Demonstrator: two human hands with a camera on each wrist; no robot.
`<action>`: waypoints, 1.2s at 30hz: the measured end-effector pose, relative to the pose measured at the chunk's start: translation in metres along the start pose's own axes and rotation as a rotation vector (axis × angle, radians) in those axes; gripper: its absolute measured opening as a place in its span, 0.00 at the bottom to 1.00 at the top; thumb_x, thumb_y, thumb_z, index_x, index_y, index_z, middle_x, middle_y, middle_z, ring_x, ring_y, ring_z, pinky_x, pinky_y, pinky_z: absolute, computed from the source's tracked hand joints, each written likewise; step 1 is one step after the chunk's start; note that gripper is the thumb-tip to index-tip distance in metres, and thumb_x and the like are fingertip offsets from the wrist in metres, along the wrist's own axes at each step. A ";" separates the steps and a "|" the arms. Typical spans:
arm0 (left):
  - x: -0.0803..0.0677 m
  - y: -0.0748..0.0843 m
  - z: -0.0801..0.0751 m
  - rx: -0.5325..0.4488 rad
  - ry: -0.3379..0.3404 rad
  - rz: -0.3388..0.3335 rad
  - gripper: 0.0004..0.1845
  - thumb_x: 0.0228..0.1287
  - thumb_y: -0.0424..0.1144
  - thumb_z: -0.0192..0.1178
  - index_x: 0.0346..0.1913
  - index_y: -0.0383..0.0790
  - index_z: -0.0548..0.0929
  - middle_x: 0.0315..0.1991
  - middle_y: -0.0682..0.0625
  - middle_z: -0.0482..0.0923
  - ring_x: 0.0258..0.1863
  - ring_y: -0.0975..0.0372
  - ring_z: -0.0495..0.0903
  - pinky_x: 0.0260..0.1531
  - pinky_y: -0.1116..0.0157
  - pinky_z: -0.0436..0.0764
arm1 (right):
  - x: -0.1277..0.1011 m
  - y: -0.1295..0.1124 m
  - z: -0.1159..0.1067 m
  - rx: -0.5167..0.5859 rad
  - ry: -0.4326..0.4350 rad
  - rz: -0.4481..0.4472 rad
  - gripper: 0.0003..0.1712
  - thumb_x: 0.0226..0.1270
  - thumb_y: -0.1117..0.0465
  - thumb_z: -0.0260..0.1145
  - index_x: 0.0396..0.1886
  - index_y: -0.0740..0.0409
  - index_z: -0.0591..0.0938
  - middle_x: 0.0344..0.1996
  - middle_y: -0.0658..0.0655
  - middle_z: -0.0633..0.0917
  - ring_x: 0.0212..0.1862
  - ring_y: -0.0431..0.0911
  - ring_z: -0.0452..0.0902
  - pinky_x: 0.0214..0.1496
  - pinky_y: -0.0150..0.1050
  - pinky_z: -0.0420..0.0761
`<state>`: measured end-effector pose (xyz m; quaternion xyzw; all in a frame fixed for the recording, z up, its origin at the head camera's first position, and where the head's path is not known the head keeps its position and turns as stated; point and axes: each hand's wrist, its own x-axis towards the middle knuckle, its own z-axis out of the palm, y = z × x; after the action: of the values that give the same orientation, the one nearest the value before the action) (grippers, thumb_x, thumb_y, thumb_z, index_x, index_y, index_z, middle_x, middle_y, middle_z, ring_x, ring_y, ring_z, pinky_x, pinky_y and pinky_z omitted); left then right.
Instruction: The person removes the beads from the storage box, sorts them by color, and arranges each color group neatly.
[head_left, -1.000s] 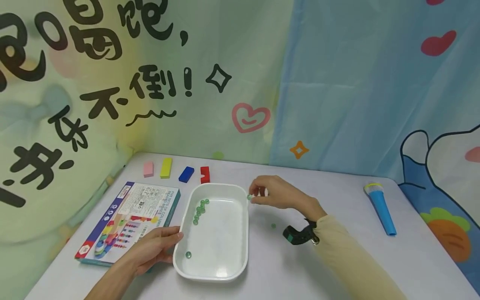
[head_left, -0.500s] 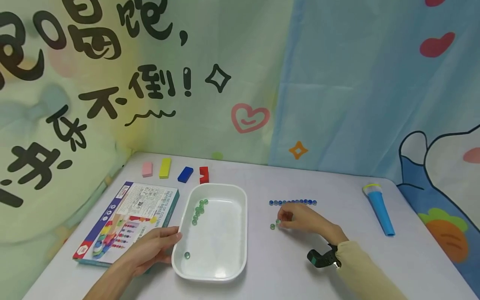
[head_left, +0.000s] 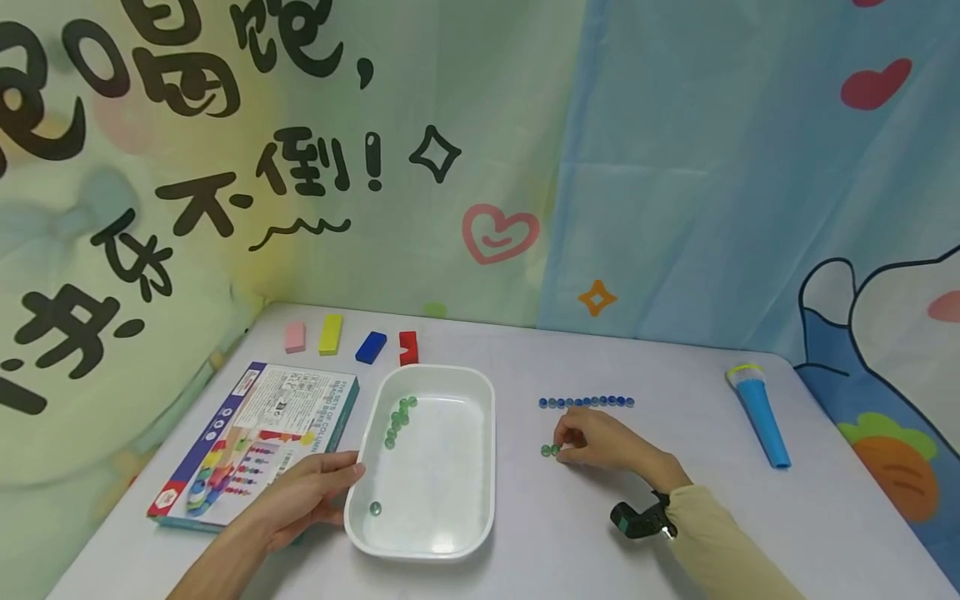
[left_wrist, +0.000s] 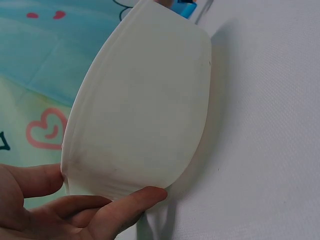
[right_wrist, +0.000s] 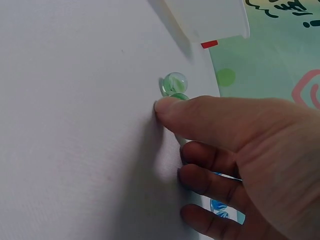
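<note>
My left hand (head_left: 303,498) grips the left side of a white tray (head_left: 442,487), thumb at the rim and fingers under it in the left wrist view. Several green marbles (head_left: 396,429) cluster at the tray's upper left, and a single one (head_left: 375,508) lies near its lower left. Right of the tray, my right hand (head_left: 611,446) pinches a green marble (right_wrist: 181,96) close over the table, right beside another green marble (right_wrist: 175,83). Just behind the right hand runs a row of blue marbles (head_left: 607,402), partly overlapped by the knuckles.
A printed toy box (head_left: 300,417) lies left of the tray, under the left forearm. Pink (head_left: 296,337), yellow (head_left: 331,334), blue (head_left: 371,347) and red blocks (head_left: 408,347) line the back. A blue toy microphone (head_left: 759,417) lies far right. A printed curtain (head_left: 487,167) hangs behind the table.
From the tray's right rim, my right hand has carried a green marble right and toward me, bringing it beside the other one on the table. The left hand keeps holding the tray.
</note>
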<state>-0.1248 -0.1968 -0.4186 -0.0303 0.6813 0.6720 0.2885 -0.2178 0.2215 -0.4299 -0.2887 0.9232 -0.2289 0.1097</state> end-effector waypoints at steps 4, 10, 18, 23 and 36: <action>0.000 0.000 0.000 -0.003 -0.003 0.001 0.37 0.72 0.46 0.54 0.71 0.23 0.56 0.64 0.34 0.70 0.44 0.58 0.82 0.44 0.59 0.85 | 0.000 0.001 0.001 0.004 -0.004 0.011 0.07 0.59 0.57 0.72 0.33 0.50 0.81 0.32 0.46 0.76 0.34 0.36 0.69 0.36 0.29 0.73; 0.002 0.000 0.000 -0.007 -0.010 0.003 0.37 0.72 0.46 0.53 0.71 0.22 0.56 0.64 0.34 0.70 0.44 0.58 0.82 0.45 0.58 0.85 | -0.001 -0.003 -0.008 0.018 -0.053 0.019 0.10 0.58 0.57 0.73 0.36 0.52 0.80 0.33 0.47 0.79 0.35 0.37 0.71 0.37 0.30 0.74; 0.001 -0.002 -0.001 0.002 0.002 -0.007 0.37 0.72 0.46 0.53 0.72 0.23 0.55 0.65 0.33 0.69 0.43 0.59 0.82 0.43 0.60 0.85 | 0.021 -0.036 -0.033 -0.042 -0.047 -0.078 0.10 0.61 0.59 0.70 0.39 0.58 0.80 0.36 0.52 0.83 0.37 0.39 0.78 0.41 0.36 0.80; 0.001 -0.002 -0.002 0.010 0.003 -0.006 0.37 0.72 0.46 0.53 0.72 0.23 0.55 0.66 0.33 0.68 0.43 0.59 0.82 0.42 0.61 0.85 | 0.048 -0.086 -0.038 -0.059 -0.041 -0.139 0.12 0.62 0.58 0.70 0.42 0.57 0.81 0.38 0.53 0.84 0.38 0.39 0.78 0.42 0.36 0.81; 0.000 0.001 -0.002 0.002 -0.045 0.037 0.38 0.72 0.46 0.53 0.71 0.20 0.54 0.66 0.33 0.68 0.46 0.60 0.82 0.44 0.59 0.85 | 0.106 -0.195 0.021 -0.099 -0.270 -0.290 0.09 0.63 0.54 0.70 0.40 0.51 0.84 0.33 0.45 0.81 0.35 0.38 0.74 0.37 0.23 0.73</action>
<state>-0.1262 -0.1986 -0.4183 -0.0023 0.6757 0.6772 0.2913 -0.2028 0.0100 -0.3609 -0.4516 0.8590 -0.1560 0.1840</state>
